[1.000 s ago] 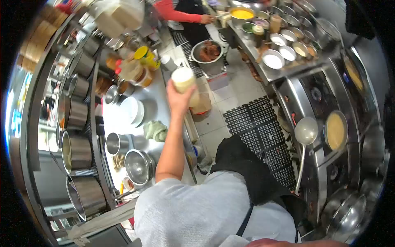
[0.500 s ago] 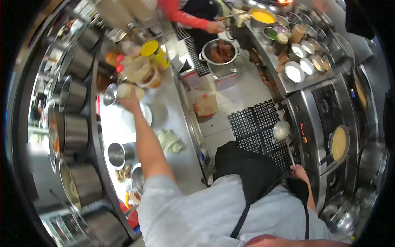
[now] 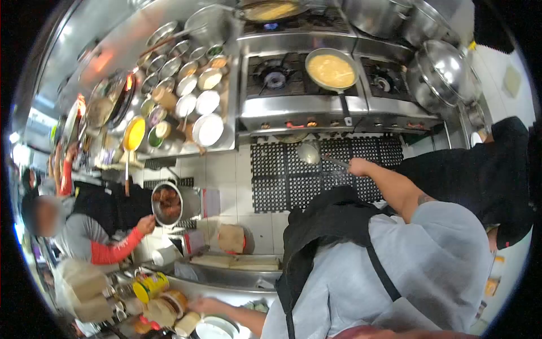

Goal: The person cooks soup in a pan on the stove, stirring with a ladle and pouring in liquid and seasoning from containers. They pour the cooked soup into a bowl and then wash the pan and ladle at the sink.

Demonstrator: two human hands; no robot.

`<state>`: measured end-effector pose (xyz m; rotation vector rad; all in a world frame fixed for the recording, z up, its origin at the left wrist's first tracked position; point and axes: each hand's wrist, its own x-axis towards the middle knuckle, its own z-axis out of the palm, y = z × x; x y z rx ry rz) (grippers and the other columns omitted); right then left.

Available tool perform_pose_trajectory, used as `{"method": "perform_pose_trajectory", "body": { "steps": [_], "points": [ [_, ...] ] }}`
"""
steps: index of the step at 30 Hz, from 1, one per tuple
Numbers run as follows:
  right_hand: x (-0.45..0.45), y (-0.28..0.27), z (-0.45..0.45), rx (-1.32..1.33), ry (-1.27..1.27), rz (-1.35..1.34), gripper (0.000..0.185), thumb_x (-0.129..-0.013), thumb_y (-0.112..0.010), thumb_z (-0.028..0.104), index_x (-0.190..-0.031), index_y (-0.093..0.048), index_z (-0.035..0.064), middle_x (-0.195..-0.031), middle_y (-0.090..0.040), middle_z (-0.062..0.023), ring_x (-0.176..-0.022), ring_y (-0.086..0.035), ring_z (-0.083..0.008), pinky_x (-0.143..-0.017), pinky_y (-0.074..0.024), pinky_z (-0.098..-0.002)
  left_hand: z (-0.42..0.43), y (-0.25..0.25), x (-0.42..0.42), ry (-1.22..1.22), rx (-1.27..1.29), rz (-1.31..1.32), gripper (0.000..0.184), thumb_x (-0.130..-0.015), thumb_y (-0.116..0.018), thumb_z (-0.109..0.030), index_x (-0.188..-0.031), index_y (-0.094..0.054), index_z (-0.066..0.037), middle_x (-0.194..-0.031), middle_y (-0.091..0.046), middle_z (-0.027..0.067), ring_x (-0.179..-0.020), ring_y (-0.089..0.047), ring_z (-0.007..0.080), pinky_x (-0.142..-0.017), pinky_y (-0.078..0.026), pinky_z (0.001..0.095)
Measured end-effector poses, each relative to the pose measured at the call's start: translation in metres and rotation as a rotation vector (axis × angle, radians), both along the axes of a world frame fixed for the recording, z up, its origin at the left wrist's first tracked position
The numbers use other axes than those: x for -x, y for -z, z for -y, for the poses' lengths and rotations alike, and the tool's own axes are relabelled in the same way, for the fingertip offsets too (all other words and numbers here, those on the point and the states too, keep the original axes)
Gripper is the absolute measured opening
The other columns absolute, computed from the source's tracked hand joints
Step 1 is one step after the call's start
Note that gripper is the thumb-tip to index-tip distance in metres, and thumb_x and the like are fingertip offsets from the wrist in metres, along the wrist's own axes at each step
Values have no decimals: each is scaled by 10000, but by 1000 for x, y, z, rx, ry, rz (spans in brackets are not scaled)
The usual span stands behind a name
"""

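My right hand (image 3: 357,166) is closed around the handle of a ladle (image 3: 309,152), held out over the black floor mat below the stove front. Its bowl looks pale and wet inside. My left hand (image 3: 207,307) is over the steel counter, smeared by motion, so its fingers do not show clearly. Closest to it are a cream-coloured container (image 3: 187,325), a round tub (image 3: 174,302) and a stack of white plates (image 3: 217,327). On the stove stands a frying pan (image 3: 330,70) of pale yellow food, its handle pointing towards me.
A lit burner (image 3: 275,79) is left of the pan. Several bowls and white tubs (image 3: 208,130) crowd the side counter. At left, a person with a red sleeve (image 3: 118,248) holds a pot (image 3: 167,203) of brown pieces. Another person in black (image 3: 474,169) stands at right.
The view has swung right towards the stove. My left hand, earlier at a pale container, now appears blurred beside the containers. My right hand has raised the ladle forward, nearer the stove.
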<state>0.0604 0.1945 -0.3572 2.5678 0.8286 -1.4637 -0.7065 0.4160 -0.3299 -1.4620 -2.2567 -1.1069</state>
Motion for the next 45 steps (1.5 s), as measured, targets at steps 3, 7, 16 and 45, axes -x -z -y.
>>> {"method": "perform_pose_trajectory", "body": {
  "steps": [3,7,16,45],
  "points": [
    [-16,44,52,13,0,107,472,-826,-638,381,-1011,-667,-53,-1087,-634,-246,-951,-636,-377,-839,-504,-439,-15,57,-130,430,283,108,313,-943,-551,-255,-874,-643,36,-837,-655,239,-714,-594,389,-691,-479,471],
    [-34,84,132,21,77,127,390,-834,-625,336,-916,-683,-41,-912,-653,-228,-825,-645,-355,-755,-522,-438,-22,-7,-325,614,602,277,634,-958,-494,-481,-733,-599,102,-614,-563,240,-553,-444,353,-605,-396,494],
    [-27,54,253,-9,436,216,299,-864,-595,279,-989,-658,15,-998,-667,-204,-941,-639,-374,-829,-515,-457,-12,40,-520,1245,932,-101,565,-969,-417,-480,-972,-677,22,-1054,-616,253,-1076,-548,409,-947,-413,449],
    [-29,3,282,-95,796,296,341,-791,-674,262,-972,-654,-26,-909,-659,-250,-904,-632,-422,-784,-484,-480,56,37,-891,1198,1588,1098,245,-849,-671,-191,-936,-520,-19,-693,-553,48,-527,-547,169,-483,-482,302]
  ]
}}
